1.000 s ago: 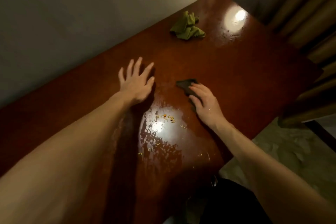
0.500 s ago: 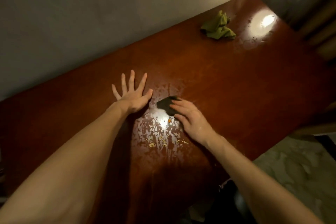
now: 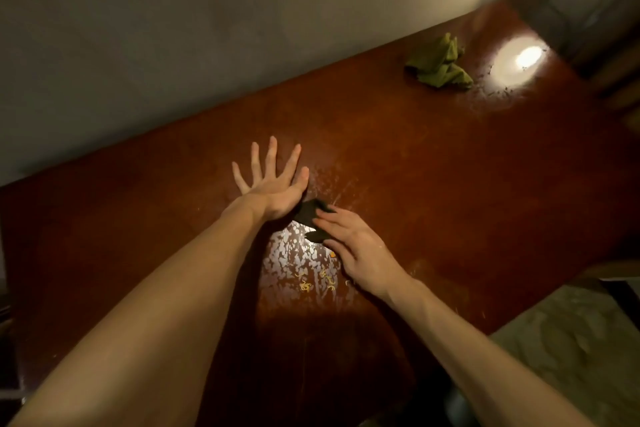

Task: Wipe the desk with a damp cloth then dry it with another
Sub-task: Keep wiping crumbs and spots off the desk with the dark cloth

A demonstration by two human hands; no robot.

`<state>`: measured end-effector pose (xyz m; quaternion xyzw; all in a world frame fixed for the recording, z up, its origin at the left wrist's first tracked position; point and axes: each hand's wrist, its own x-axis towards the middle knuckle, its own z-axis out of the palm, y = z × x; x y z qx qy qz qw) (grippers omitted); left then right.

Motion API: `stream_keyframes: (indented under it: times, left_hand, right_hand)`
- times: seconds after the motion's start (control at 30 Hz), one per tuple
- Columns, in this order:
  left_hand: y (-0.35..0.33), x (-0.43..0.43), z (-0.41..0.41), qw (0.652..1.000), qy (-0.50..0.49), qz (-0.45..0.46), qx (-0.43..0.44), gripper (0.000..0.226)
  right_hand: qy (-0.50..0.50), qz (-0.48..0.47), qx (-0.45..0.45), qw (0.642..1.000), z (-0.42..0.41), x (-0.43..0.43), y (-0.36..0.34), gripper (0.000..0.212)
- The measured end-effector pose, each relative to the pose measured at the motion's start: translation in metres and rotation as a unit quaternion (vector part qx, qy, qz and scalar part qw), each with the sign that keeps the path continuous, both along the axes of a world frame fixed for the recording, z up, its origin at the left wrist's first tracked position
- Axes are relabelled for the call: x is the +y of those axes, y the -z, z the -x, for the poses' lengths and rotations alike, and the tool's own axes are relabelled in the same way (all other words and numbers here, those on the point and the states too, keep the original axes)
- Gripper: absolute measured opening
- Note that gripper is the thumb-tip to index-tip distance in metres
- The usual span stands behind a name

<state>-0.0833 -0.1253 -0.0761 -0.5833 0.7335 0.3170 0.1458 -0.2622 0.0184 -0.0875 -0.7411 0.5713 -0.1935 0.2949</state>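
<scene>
Our left hand point(image 3: 273, 189) lies flat on the tabletop point(image 3: 450, 201), fingers point(image 3: 272, 156) spread wide, just beside the dark cloth point(image 3: 308, 213) our right hand point(image 3: 360, 250) presses down with straight fingers.

Right hand point(image 3: 356, 246) presses dark cloth point(image 3: 309, 213) on desk point(image 3: 450, 184); left hand point(image 3: 273, 187) spread; green cloth point(image 3: 438, 62) apart.

The right hand point(image 3: 360, 248) has slid the dark cloth point(image 3: 306, 215) against the left hand point(image 3: 277, 189).

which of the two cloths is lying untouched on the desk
The green cloth, crumpled at the far end by the wall; the dark cloth is pressed under the right hand.
</scene>
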Motion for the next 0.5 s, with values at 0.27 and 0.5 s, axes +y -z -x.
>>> stream_keyframes:
  times: [0.27, 0.5]
  left_hand:
    - [0.003, -0.001, -0.001, 1.000, 0.003, 0.000, 0.016, 0.066]
    - [0.004, 0.000, 0.002, 1.000, -0.010, 0.011, 0.007, 0.068]
  right_hand:
    - [0.144, 0.038, 0.015, 0.989, 0.046, -0.114, 0.006, 0.038]
    - [0.076, 0.041, 0.010, 0.996, 0.004, -0.136, 0.000, 0.038]
